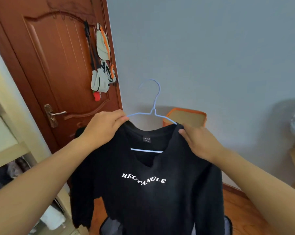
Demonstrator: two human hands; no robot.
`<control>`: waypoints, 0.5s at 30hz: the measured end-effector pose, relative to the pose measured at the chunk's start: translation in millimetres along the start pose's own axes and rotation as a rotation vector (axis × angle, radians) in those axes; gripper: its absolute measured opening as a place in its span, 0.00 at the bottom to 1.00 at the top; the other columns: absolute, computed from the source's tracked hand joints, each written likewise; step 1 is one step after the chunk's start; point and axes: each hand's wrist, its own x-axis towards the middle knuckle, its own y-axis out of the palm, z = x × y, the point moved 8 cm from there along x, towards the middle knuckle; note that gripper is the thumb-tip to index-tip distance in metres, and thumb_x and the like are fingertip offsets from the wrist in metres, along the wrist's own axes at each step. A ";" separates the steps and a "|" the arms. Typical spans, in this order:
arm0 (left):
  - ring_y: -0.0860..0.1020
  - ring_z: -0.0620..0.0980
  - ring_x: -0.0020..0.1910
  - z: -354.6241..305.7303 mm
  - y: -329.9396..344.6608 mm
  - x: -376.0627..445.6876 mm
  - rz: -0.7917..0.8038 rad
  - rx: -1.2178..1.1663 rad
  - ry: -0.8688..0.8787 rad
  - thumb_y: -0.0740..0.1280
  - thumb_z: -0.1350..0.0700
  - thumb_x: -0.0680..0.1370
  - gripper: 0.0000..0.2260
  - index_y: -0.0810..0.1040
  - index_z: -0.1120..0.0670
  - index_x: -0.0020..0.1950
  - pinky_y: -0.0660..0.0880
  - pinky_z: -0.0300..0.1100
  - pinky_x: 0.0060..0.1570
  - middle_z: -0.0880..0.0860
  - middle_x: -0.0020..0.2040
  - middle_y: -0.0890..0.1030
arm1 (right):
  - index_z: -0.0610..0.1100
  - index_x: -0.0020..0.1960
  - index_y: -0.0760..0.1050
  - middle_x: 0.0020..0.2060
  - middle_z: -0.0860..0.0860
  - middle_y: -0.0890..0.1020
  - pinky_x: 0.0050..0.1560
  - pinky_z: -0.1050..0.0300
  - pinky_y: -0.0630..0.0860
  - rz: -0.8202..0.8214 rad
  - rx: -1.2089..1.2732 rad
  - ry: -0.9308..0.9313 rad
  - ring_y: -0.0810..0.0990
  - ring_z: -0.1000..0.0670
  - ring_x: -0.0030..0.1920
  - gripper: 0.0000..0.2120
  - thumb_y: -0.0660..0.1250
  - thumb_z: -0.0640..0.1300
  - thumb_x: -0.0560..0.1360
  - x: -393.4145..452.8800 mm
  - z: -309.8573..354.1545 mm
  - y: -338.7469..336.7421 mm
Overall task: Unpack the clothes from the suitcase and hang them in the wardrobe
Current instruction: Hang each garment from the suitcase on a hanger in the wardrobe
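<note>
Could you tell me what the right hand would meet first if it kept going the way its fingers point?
The right hand points up-left along the black sweater shoulder, so it would likely meet the blue hanger neck first; depth is uncertain.

Your left hand point(103, 128) grips the left shoulder of a black sweater point(148, 192) lettered "RECTANGLE"; your right hand point(200, 143) pinches its right shoulder. Between the hands rises a light blue wire hanger point(154, 106), hook up, its lower bar showing inside the neckline. Beyond your left hand: a brown door point(58, 65) hung with pale bags point(101, 65). Beyond your right hand: an orange basket point(185, 117) by the grey wall. Below your left forearm: wardrobe shelves point(9, 150) with folded items.
</note>
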 end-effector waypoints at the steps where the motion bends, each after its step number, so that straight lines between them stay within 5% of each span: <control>1: 0.81 0.53 0.43 -1.2 -1.2 1.6 0.006 -0.014 -0.018 0.54 0.37 0.81 0.21 0.81 0.48 0.53 0.78 0.54 0.45 0.48 0.44 0.84 | 0.49 0.44 0.63 0.32 0.52 0.72 0.36 0.48 0.66 -0.069 -0.010 -0.013 0.73 0.40 0.35 0.12 0.53 0.52 0.84 1.2 5.7 -4.5; 6: 0.68 0.54 0.69 19.8 -29.8 -34.6 -0.384 0.072 -0.246 0.63 0.46 0.83 0.21 0.70 0.49 0.75 0.64 0.51 0.69 0.55 0.69 0.70 | 0.46 0.43 0.70 0.29 0.58 0.70 0.34 0.54 0.56 -0.425 -0.020 -0.052 0.70 0.43 0.31 0.10 0.61 0.46 0.83 3.9 7.8 -57.4; 9: 0.62 0.47 0.75 57.5 4.6 -66.3 -0.325 -0.385 -0.619 0.65 0.48 0.83 0.30 0.56 0.45 0.82 0.59 0.41 0.72 0.52 0.79 0.60 | 0.50 0.42 0.64 0.27 0.58 0.68 0.34 0.52 0.60 -0.327 0.040 -0.050 0.68 0.43 0.32 0.13 0.57 0.51 0.84 11.0 -7.0 -59.9; 11: 0.71 0.50 0.71 68.6 16.0 -69.5 -0.271 -0.440 -0.631 0.61 0.50 0.85 0.20 0.66 0.47 0.78 0.66 0.41 0.68 0.50 0.73 0.73 | 0.53 0.43 0.64 0.27 0.57 0.70 0.34 0.52 0.63 -0.299 0.025 -0.063 0.70 0.42 0.32 0.10 0.57 0.53 0.83 13.0 -14.0 -61.7; 13: 0.80 0.54 0.58 81.9 6.4 -61.8 -0.246 -0.265 -0.513 0.58 0.49 0.86 0.12 0.79 0.49 0.62 0.73 0.47 0.57 0.51 0.56 0.83 | 0.54 0.44 0.68 0.27 0.57 0.72 0.35 0.52 0.66 -0.323 0.013 -0.080 0.72 0.43 0.32 0.11 0.56 0.57 0.82 9.8 -23.7 -69.6; 15: 0.81 0.54 0.50 98.9 -3.9 -46.0 -0.111 -0.235 -0.451 0.57 0.43 0.85 0.17 0.79 0.51 0.48 0.74 0.52 0.53 0.52 0.46 0.84 | 0.52 0.50 0.76 0.30 0.55 0.77 0.36 0.54 0.68 -0.335 -0.004 -0.121 0.77 0.43 0.33 0.17 0.54 0.60 0.80 3.3 -28.5 -75.1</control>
